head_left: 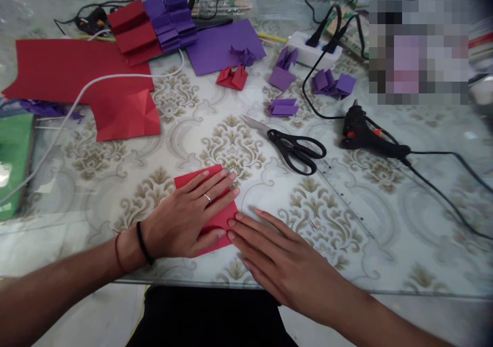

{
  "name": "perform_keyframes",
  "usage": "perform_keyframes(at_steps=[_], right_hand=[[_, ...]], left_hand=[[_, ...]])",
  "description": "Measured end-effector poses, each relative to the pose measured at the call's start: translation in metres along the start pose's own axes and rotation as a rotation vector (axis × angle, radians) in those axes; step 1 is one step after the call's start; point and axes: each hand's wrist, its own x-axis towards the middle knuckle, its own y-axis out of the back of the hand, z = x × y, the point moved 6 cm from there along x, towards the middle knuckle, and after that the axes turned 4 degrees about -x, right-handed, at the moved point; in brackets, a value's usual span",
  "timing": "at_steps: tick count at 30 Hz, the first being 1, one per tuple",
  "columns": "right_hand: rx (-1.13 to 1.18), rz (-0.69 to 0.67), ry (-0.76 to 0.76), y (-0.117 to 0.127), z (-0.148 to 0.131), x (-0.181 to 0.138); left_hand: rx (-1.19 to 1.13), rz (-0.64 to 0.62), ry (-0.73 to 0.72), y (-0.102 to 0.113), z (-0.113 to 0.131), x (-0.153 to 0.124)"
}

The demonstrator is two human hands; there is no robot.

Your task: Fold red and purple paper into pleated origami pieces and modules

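"What took up the most room?"

"The patterned worktop (416,208). Next came the large red sheet (69,70), spread over its far left part."

"And the hands?"

"The left hand (185,216) lay flat, palm down, fingers stretched out, clasping nothing. The right hand (277,254) was released too, its fingers straight and loosely together, some fingertips at the right edge of the red paper (219,221)."

"Where was that paper?"

"On the worktop, close to the front edge, largely covered by the left hand. A corner showed past the fingers, and a patch beside the thumb."

"What else was fairly big?"

"A purple sheet (215,49) farther back, then the black glue gun (356,129) on the right, its nozzle pointing away from the hands. The scissors (274,134) lay left of the glue gun, blades toward the far left."

"Anything slimmer or smaller?"

"A clear ruler (344,198) lay slantwise beyond the right hand, and a white power strip (298,49) sat at the back. In front of the strip were purple folded pieces (283,108); a red folded piece (233,77) lay at the purple sheet's front edge."

"And smallest?"

"A silver ring (207,197) on a left-hand finger."
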Motion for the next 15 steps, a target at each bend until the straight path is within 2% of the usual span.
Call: perform_keyframes(at_steps=[2, 5, 15], right_hand=[[0.026, 0.029, -0.014, 0.005, 0.002, 0.001], [0.027, 0.069, -0.113, 0.011, 0.008, 0.005], [-0.119, 0.005, -0.244, 0.002, 0.007, 0.018]], left_hand=[[-0.012, 0.011, 0.004, 0.000, 0.000, 0.000], [-0.019, 0.012, 0.001, 0.001, 0.000, 0.000], [-0.009, 0.020, 0.027, 0.001, -0.001, 0.000]])
